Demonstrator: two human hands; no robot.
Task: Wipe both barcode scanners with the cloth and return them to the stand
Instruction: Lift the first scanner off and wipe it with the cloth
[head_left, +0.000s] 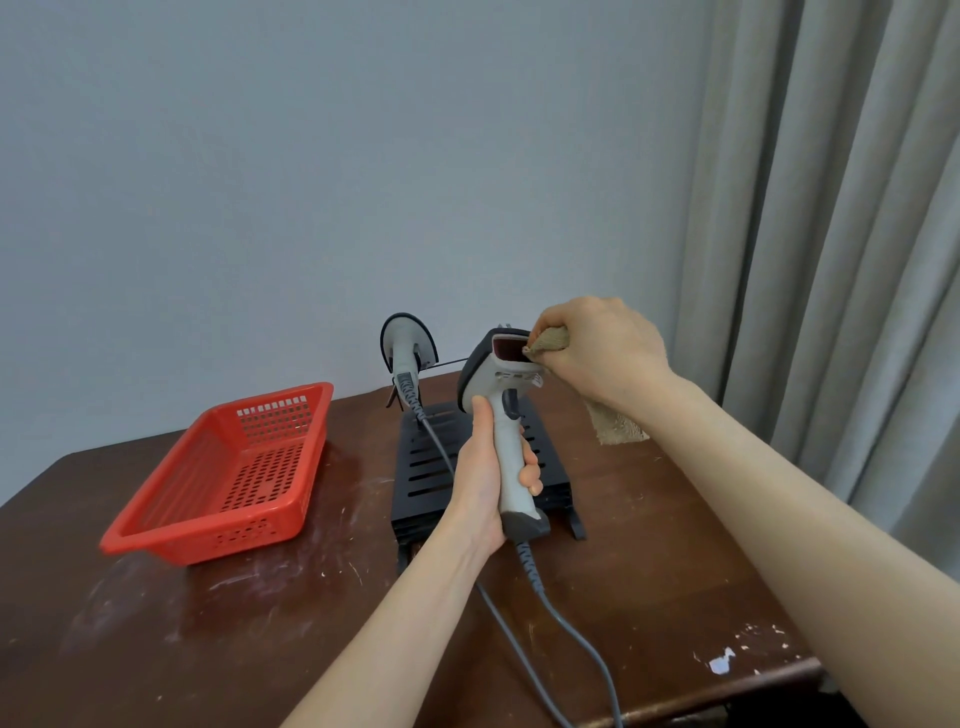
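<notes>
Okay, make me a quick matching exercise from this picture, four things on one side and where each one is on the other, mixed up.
Things:
1. cloth
2. held scanner
3. second scanner
4. red basket

Places:
A. on the stand
B. in the left hand
C. on the table, left of the stand
D. in the right hand

Pairs: 1-D, 2-B, 3-A, 4-C

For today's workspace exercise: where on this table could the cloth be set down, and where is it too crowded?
Free patches: bare table right of the black stand, and the near-left corner in front of the red basket. Crowded: the middle, where the left hand holds a scanner over the stand and cables trail forward.
</notes>
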